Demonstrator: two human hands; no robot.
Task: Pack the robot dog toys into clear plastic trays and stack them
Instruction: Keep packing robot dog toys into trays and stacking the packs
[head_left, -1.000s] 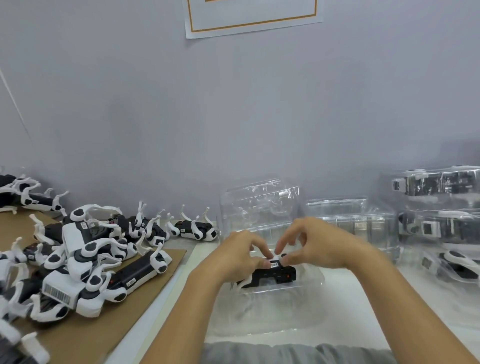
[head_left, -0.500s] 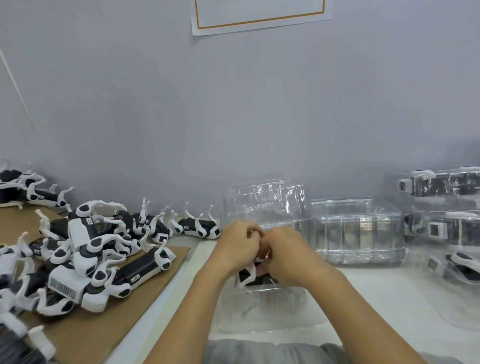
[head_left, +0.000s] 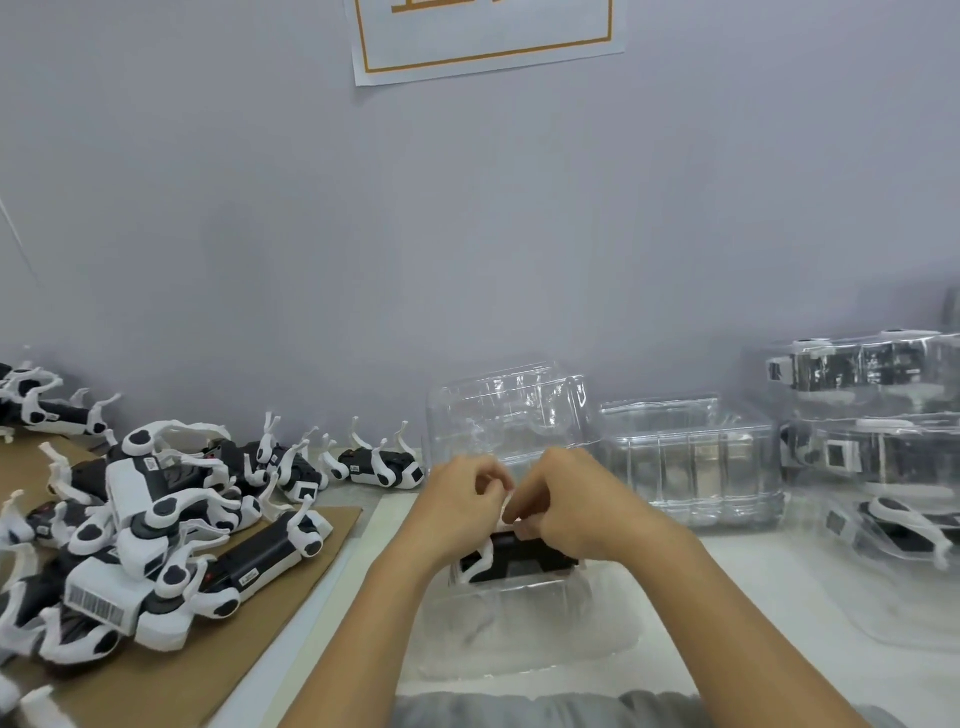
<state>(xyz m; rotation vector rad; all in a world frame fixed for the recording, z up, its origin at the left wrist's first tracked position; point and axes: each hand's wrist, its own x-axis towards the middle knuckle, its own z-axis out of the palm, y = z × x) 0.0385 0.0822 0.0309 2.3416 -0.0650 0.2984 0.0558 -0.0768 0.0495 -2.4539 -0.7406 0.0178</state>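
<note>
Clear plastic tray (head_left: 524, 631) flexes easily; both hands, left hand (head_left: 457, 506) and right hand (head_left: 569, 506), pinch the robot dog toy (head_left: 511, 558), whose thin white leg could snag.

toy dog (head_left: 511, 558) perhaps half-hidden (behind hands)

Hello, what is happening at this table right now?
A person is packing robot dog toys. Both the left hand and the right hand grip one black and white toy sitting in an open clear tray. A pile of loose toys waits on cardboard at the left, and packed trays are stacked at the right.
</note>
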